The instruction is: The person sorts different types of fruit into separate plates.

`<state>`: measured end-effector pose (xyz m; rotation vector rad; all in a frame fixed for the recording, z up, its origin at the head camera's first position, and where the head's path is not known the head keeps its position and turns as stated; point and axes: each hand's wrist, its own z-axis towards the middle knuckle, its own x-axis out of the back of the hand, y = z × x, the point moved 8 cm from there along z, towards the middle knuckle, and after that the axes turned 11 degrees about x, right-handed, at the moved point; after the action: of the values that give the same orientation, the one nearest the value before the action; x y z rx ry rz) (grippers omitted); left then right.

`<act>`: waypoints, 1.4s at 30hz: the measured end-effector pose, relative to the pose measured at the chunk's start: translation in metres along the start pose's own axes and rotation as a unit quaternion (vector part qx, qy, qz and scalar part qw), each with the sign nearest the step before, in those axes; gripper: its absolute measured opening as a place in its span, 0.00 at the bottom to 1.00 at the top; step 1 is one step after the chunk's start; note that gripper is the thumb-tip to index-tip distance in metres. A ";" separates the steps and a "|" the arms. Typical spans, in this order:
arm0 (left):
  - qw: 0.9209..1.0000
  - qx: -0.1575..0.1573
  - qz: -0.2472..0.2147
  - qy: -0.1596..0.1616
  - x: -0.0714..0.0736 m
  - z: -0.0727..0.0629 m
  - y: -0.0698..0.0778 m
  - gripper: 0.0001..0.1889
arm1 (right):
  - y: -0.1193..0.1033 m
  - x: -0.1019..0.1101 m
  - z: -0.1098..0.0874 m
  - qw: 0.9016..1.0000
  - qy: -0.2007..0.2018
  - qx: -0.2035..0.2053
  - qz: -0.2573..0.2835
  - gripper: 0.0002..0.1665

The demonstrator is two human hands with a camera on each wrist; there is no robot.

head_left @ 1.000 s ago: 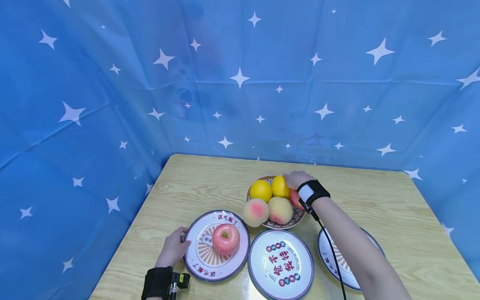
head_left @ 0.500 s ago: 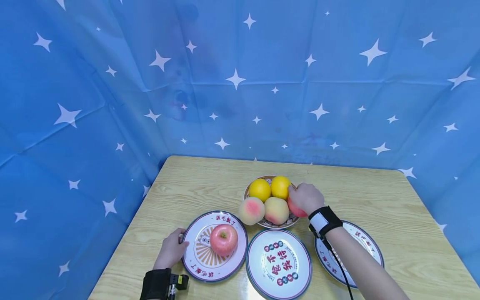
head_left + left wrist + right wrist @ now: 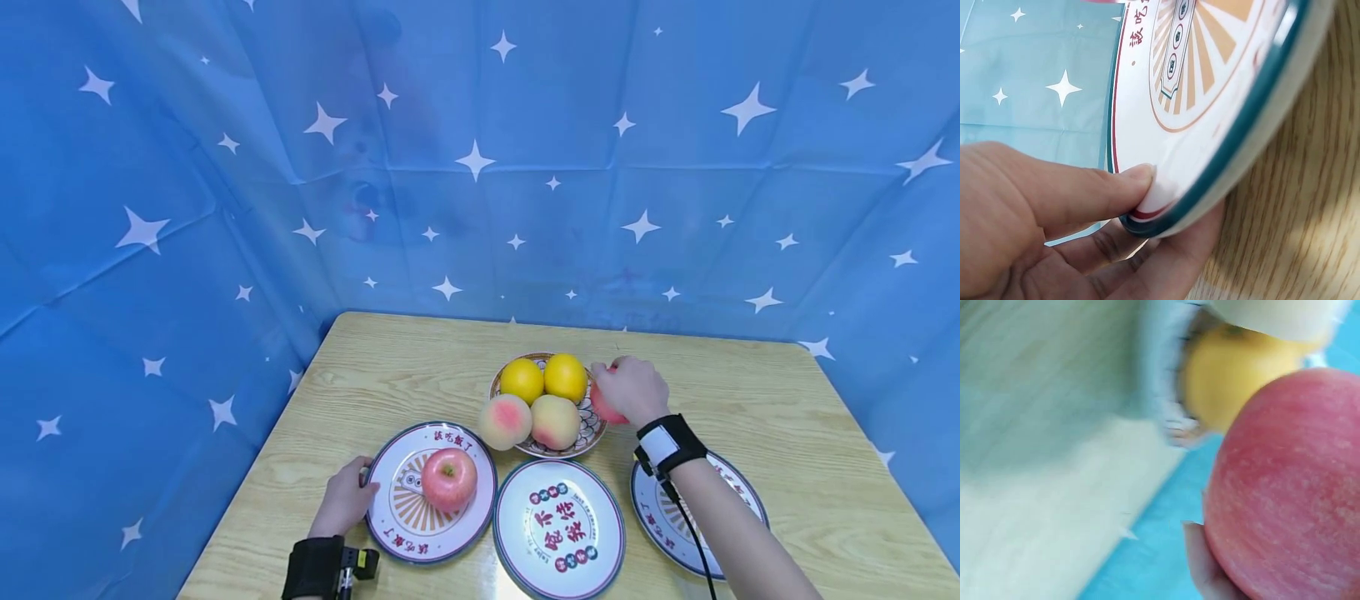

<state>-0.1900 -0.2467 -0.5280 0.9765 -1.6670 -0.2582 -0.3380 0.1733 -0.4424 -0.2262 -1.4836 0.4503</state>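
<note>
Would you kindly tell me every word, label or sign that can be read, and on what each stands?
"該吃飯了": left plate, near its upper rim; lower lettering unclear.
"不": middle plate, in large red; other characters and tiny print unreadable.
Right plate: partly hidden red lettering, too small to read.
Small yellow label at left wrist: nothing legible.

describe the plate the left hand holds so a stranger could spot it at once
On the wooden table, find the left hand at the near left. It pinches the rim of a white plate with an orange sunburst, the only plate visibly bearing a red apple.
</note>
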 end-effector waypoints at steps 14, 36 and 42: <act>1.000 0.004 0.004 0.001 -0.001 -0.001 -0.001 0.20 | -0.209 -0.013 -0.026 0.959 -0.039 0.268 0.087 0.18; 0.998 -0.050 -0.012 0.028 0.002 -0.001 0.005 0.17 | -0.291 -0.166 -0.058 0.856 -0.164 0.483 -0.086 0.32; 0.999 -0.030 -0.018 0.022 0.004 -0.003 0.000 0.18 | -0.290 -0.173 -0.057 0.863 -0.209 0.456 -0.060 0.38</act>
<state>-0.1873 -0.2489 -0.5240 0.9617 -1.5930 -0.3077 -0.2421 -0.1527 -0.4838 0.7574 -1.5232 1.0933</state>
